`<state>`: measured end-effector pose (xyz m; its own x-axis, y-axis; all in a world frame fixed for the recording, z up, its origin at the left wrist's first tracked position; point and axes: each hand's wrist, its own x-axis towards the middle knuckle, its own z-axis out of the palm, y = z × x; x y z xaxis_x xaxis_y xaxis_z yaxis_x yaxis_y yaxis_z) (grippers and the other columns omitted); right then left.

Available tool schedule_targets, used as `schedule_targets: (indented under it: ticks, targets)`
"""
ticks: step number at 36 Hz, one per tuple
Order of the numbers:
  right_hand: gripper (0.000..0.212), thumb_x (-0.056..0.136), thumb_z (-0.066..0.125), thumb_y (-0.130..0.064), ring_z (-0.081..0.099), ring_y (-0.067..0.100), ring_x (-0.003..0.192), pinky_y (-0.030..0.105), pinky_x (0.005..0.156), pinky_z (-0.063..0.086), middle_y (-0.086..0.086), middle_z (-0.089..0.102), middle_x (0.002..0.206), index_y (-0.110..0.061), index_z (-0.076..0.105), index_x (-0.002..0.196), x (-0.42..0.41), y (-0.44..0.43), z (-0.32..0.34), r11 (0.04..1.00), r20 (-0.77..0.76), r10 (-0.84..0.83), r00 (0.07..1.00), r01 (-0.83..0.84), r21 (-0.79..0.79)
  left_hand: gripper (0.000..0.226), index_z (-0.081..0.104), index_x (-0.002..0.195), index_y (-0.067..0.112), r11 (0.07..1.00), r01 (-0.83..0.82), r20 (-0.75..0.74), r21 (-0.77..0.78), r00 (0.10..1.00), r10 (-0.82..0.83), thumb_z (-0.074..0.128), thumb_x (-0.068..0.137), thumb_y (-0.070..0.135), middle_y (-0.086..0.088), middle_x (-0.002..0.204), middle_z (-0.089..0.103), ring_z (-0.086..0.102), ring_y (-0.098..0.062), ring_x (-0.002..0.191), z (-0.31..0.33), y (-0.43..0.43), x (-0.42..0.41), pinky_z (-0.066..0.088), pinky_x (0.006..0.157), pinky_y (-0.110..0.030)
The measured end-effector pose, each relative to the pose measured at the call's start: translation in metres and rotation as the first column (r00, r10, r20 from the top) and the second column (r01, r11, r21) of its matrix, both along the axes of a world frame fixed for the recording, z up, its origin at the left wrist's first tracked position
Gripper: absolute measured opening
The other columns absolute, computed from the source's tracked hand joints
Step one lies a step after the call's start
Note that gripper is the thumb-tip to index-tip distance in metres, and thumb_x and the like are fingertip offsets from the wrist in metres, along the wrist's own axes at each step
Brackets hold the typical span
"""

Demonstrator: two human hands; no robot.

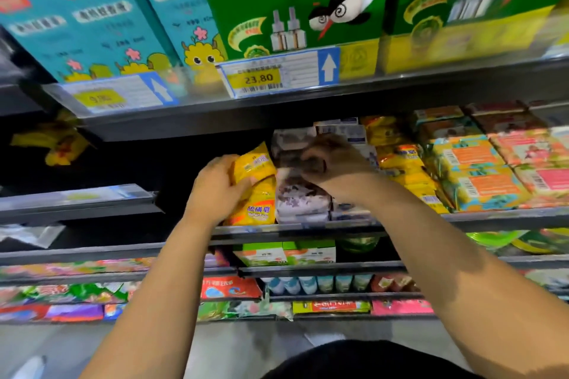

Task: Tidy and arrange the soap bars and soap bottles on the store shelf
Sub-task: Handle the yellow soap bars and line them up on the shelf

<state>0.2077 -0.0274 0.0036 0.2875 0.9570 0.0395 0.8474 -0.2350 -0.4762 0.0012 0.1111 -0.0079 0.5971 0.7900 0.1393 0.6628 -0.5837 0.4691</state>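
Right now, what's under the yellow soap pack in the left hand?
Another yellow soap pack stands under the held yellow pack, at the shelf edge. The left hand covers its left side.

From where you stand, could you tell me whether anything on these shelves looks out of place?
Yes: a crumpled yellow packet lies alone in the dark, otherwise bare stretch at the far left, away from the packed rows of soap. By the left hand, the top yellow soap pack sits tilted on its stack.
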Motion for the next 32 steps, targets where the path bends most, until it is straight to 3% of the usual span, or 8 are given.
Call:
schedule_targets:
  ticks: [5,11,14,16,20,26,29,32]
  targets:
    - [0.078,0.091,0.030,-0.075,-0.006,0.029,0.154,0.054,0.123,0.002,-0.006,-0.008,0.168,-0.042,0.007,0.158,0.017,-0.004,-0.026,0.984,0.135,0.060,0.989,-0.035,-0.177,0.050,0.053,0.137,0.013,0.997,-0.075,-0.094,-0.026,0.993,0.073,0.068,0.093,0.028,-0.015,0.122,0.066,0.059,-0.036,0.114,-0.013,0.033,0.024,0.046,0.093,-0.038]
    - [0.070,0.097,0.028,-0.068,-0.011,0.028,0.154,0.053,0.123,-0.003,-0.007,-0.014,0.167,-0.045,0.000,0.157,0.020,-0.006,-0.032,0.980,0.198,0.072,0.978,-0.032,-0.198,0.046,0.050,0.144,0.025,0.938,-0.053,-0.232,-0.341,0.972,-0.030,0.060,0.099,0.030,-0.010,0.132,0.064,0.063,-0.028,0.115,-0.026,0.054,0.036,0.051,0.096,-0.035]
    - [0.072,0.093,0.018,-0.074,-0.009,0.028,0.154,0.052,0.122,-0.002,-0.007,-0.011,0.168,-0.046,-0.001,0.157,0.018,-0.006,-0.035,0.982,0.223,0.061,0.973,-0.019,-0.187,0.055,0.028,0.156,0.030,0.950,0.007,-0.363,-0.312,0.923,-0.126,0.040,0.104,0.047,-0.006,0.164,0.022,0.018,-0.032,0.151,-0.028,0.045,0.038,0.018,0.122,-0.044]
    - [0.073,0.091,0.014,-0.074,-0.010,0.028,0.154,0.052,0.122,-0.002,-0.005,-0.012,0.168,-0.046,-0.001,0.157,0.016,-0.007,-0.038,0.983,0.222,0.048,0.974,-0.007,-0.184,0.058,0.016,0.156,0.040,0.957,-0.010,-0.433,-0.291,0.893,-0.123,0.026,0.103,0.059,0.002,0.167,-0.002,-0.011,-0.030,0.153,-0.031,0.039,0.037,-0.004,0.121,-0.056]
    - [0.066,0.099,0.027,-0.066,-0.010,0.030,0.154,0.053,0.122,-0.004,-0.003,-0.010,0.168,-0.043,0.005,0.158,0.016,-0.006,-0.039,0.986,0.200,0.041,0.979,-0.007,-0.167,0.059,0.008,0.154,0.050,0.965,-0.033,-0.456,-0.261,0.885,-0.093,0.014,0.099,0.068,0.009,0.166,-0.011,-0.021,-0.026,0.151,-0.031,0.026,0.035,-0.012,0.117,-0.058]
    - [0.038,0.102,0.047,-0.049,0.046,0.025,0.135,0.041,0.111,0.035,-0.003,0.051,0.148,-0.042,0.055,0.138,0.034,-0.015,-0.012,0.996,-0.153,0.080,0.985,-0.084,-0.023,0.073,0.051,0.144,0.026,0.956,-0.091,-0.251,-0.280,0.968,0.019,0.028,0.094,0.074,-0.004,0.159,0.035,0.015,-0.029,0.152,-0.015,0.007,0.039,0.011,0.122,-0.047]
    - [0.025,0.100,0.058,-0.030,0.060,0.023,0.118,0.032,0.097,0.045,0.006,0.067,0.126,-0.017,0.071,0.118,0.056,-0.029,0.001,0.997,-0.210,0.075,0.975,-0.069,0.035,0.036,0.072,0.112,0.018,0.980,-0.088,-0.099,-0.177,0.992,0.072,0.051,0.101,0.044,-0.009,0.123,0.069,0.059,-0.027,0.119,0.002,-0.015,0.052,0.042,0.093,-0.031]
    - [0.024,0.100,0.059,-0.030,0.062,0.016,0.110,0.022,0.084,0.042,0.001,0.069,0.119,-0.018,0.069,0.118,0.090,-0.043,0.004,1.000,-0.152,0.018,0.988,-0.017,0.005,0.018,0.073,0.101,0.021,0.994,-0.047,-0.043,-0.097,0.998,0.043,0.060,0.097,0.033,-0.008,0.101,0.075,0.069,-0.025,0.095,0.018,-0.041,0.076,0.047,0.079,-0.029]
